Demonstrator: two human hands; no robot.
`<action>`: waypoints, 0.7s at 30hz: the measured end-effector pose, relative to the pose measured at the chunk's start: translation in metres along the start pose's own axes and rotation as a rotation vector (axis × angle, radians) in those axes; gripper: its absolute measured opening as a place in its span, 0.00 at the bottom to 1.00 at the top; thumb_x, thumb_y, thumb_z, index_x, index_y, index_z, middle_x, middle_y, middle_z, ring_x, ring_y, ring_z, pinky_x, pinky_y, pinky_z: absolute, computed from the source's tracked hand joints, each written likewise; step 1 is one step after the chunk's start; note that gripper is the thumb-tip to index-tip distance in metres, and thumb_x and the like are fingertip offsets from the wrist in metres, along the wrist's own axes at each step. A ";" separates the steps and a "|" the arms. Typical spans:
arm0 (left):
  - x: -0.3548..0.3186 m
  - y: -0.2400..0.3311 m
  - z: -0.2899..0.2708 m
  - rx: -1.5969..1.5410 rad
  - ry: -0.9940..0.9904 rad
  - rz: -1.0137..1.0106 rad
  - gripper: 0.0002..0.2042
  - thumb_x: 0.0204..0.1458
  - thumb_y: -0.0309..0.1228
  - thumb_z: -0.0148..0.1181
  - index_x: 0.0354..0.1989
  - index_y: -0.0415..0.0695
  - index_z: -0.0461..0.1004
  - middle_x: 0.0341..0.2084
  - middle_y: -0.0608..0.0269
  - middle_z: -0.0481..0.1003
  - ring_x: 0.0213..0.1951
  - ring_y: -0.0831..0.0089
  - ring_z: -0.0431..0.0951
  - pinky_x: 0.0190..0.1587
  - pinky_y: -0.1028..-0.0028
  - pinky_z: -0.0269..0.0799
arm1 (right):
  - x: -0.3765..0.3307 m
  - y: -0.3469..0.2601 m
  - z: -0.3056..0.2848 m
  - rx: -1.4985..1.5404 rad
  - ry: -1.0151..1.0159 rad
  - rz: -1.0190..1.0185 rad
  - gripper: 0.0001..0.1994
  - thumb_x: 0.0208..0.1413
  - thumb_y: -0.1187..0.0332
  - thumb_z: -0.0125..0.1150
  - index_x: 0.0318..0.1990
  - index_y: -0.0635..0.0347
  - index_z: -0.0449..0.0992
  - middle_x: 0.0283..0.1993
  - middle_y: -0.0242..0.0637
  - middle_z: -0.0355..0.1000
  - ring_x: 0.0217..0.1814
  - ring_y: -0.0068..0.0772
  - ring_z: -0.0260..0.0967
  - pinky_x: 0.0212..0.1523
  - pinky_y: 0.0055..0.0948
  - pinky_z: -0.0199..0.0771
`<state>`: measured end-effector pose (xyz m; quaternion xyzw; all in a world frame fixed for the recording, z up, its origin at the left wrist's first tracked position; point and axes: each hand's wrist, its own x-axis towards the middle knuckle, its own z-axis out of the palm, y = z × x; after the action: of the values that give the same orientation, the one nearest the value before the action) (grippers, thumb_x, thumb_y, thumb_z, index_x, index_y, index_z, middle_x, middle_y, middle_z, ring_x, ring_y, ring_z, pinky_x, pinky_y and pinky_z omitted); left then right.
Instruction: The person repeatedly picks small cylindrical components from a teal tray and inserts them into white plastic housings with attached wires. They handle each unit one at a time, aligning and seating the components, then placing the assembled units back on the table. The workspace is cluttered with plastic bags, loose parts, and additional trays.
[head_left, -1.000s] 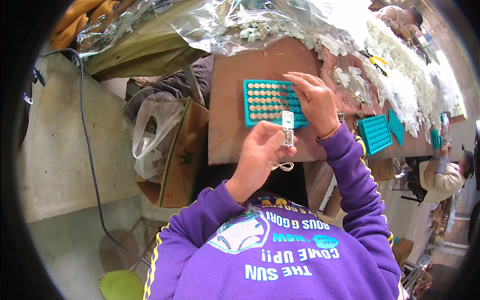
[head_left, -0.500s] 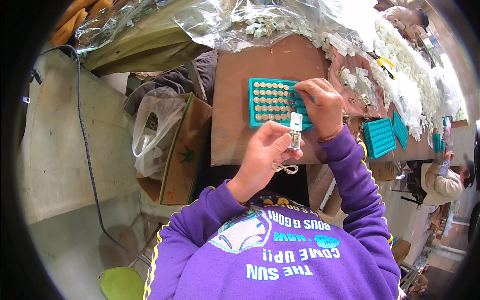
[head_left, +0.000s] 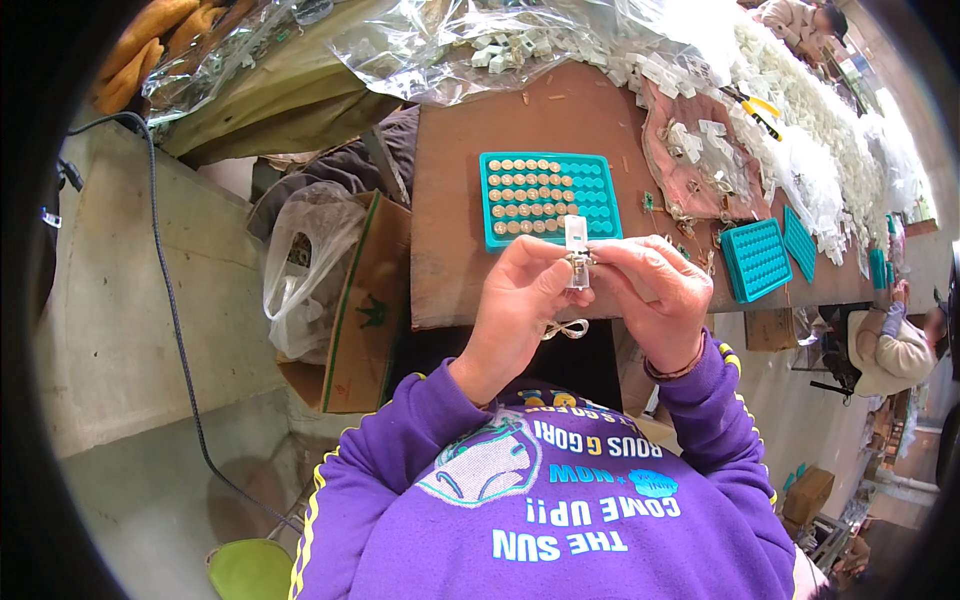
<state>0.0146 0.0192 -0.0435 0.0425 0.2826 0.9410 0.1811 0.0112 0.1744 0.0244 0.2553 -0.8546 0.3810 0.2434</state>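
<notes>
My left hand (head_left: 512,305) pinches a small clear plastic case (head_left: 577,236) upright, its white lid swung up, just in front of the tray. My right hand (head_left: 668,295) meets it from the right, thumb and fingertips closed together at the case's opening. Something small and metallic shows between the fingertips, too small to name. Behind both hands lies a teal tray (head_left: 601,206) with rows of round pockets. Brass-coloured round discs (head_left: 530,196) fill its left and middle rows, while the pockets at its right hold none.
More teal trays (head_left: 757,262) are stacked at the table's right. Loose clear cases (head_left: 680,75) and yellow-handled pliers (head_left: 757,112) lie beyond, by a pink cloth (head_left: 690,150). A cardboard box (head_left: 365,310) with a plastic bag (head_left: 308,270) stands left. Other people sit far right.
My right hand has left the tray's discs and come down to the case in my left hand. The case stays in my left hand, its lid up.
</notes>
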 end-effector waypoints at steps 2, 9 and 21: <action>-0.001 0.000 0.000 0.001 -0.003 0.016 0.06 0.61 0.28 0.56 0.42 0.40 0.68 0.39 0.56 0.77 0.37 0.71 0.78 0.43 0.72 0.75 | -0.001 0.000 0.000 -0.015 -0.007 -0.025 0.12 0.43 0.82 0.67 0.38 0.60 0.80 0.33 0.37 0.77 0.32 0.34 0.77 0.32 0.27 0.77; -0.001 -0.002 0.002 0.099 0.001 0.022 0.07 0.60 0.29 0.58 0.41 0.40 0.68 0.36 0.60 0.75 0.36 0.74 0.78 0.39 0.76 0.75 | -0.001 0.002 -0.002 0.008 -0.033 0.008 0.10 0.43 0.80 0.68 0.35 0.60 0.80 0.31 0.37 0.77 0.31 0.36 0.76 0.30 0.28 0.76; -0.001 0.001 0.004 0.002 0.064 0.000 0.08 0.60 0.31 0.58 0.41 0.41 0.68 0.38 0.60 0.75 0.36 0.75 0.77 0.40 0.73 0.76 | -0.003 -0.002 0.003 -0.251 -0.083 -0.219 0.13 0.41 0.77 0.63 0.39 0.56 0.79 0.37 0.32 0.79 0.40 0.33 0.78 0.50 0.37 0.73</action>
<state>0.0161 0.0197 -0.0398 0.0128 0.2892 0.9416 0.1719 0.0142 0.1713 0.0217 0.3299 -0.8719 0.2314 0.2781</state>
